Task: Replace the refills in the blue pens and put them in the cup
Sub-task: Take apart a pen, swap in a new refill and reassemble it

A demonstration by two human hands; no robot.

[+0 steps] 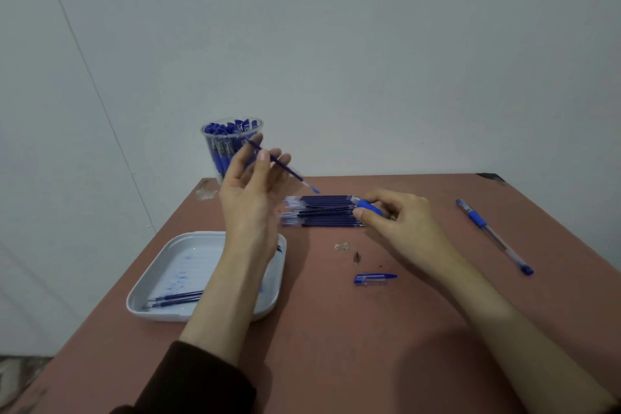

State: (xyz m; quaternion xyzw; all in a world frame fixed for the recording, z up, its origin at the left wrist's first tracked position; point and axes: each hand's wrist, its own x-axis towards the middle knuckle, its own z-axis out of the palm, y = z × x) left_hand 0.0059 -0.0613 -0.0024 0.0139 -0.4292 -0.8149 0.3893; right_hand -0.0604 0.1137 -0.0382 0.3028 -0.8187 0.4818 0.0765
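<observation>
My left hand (pixel 252 185) is raised above the table and pinches a thin blue refill (pixel 285 166) that slants down to the right, tip low. Low over the table, my right hand (pixel 400 222) grips a pen barrel with a blue grip (pixel 368 206), beside a pile of several blue refills (pixel 322 211). A clear cup (pixel 228 144) full of blue pens stands at the table's back left, partly behind my left fingers. A blue pen cap (pixel 374 278) and a small metal tip (pixel 356 258) lie in front of the pile.
A white tray (pixel 161 279) at the front left holds two used refills (pixel 174 299) and ink stains; my left forearm crosses it. A whole blue pen (pixel 494 235) lies at the right of the reddish-brown table (pixel 336 346). A pale wall stands behind.
</observation>
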